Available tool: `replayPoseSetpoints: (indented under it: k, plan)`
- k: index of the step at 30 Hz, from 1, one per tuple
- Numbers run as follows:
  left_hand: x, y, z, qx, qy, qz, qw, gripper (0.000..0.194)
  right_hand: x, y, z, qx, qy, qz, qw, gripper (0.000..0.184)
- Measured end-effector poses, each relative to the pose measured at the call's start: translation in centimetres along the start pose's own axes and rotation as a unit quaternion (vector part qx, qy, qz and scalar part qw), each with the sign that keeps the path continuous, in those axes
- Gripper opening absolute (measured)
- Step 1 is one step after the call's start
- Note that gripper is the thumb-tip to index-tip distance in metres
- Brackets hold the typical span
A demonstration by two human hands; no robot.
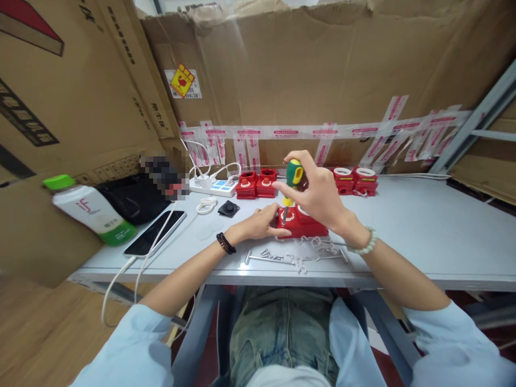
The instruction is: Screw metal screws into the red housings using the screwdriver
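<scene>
My right hand [322,194] is closed round the green and yellow handle of a screwdriver [296,174]. The screwdriver points down, its shaft slightly tilted and its tip at the left part of a red block [302,228] with white rings on top. My left hand [260,223] grips the left end of that block, thumb along the front and fingers behind. Close to the table's front edge lie several small screws [268,253], metal T-shaped rods [272,260] and tangled white cord [320,244]. My right hand hides part of the block's top.
Further back stand more red blocks, one pair [256,185] at left and another [355,181] at right. A white power strip [215,186], a phone [155,234], a bottle [91,209] and a coiled white cable [206,205] are on the left. Cardboard [302,70] walls the back.
</scene>
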State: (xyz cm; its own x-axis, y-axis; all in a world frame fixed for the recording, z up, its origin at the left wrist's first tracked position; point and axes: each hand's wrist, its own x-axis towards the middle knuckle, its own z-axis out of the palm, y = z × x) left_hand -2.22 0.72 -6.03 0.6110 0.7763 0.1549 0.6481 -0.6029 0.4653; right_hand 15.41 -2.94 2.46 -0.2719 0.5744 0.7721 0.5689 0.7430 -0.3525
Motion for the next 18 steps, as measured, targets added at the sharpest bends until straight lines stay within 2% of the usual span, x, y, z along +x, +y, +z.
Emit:
replayPoseSetpoints:
  k: [4, 8, 10, 12, 15, 18]
  plan:
    - [0.1, -0.2, 0.1, -0.021, 0.001, 0.019, 1.0, 0.056, 0.0, -1.1, 0.3, -0.062, -0.002, -0.045, 0.997, 0.035]
    - [0.1, -0.2, 0.1, -0.008, -0.006, 0.011, 1.0, 0.055, -0.1, -1.1, -0.9, 0.059, -0.06, -0.016, 0.996, 0.036]
    - [0.0, -0.1, 0.0, 0.004, -0.007, -0.001, 1.0, 0.054, -0.1, -0.8, -1.4, 0.111, -0.068, 0.001, 0.992, 0.035]
    - [0.0, 0.1, 0.0, 0.008, -0.006, -0.003, 1.0, 0.052, -0.1, -0.5, -1.4, 0.098, -0.035, 0.007, 0.995, 0.03]
    - [0.0, 0.3, -0.1, 0.01, -0.006, -0.003, 1.0, 0.052, -0.2, -0.3, -1.1, 0.007, 0.03, 0.002, 1.0, 0.022]
    - [0.0, 0.2, -0.1, 0.012, -0.007, 0.001, 1.0, 0.052, -0.2, -0.2, -0.9, -0.019, 0.031, -0.017, 0.999, 0.019]
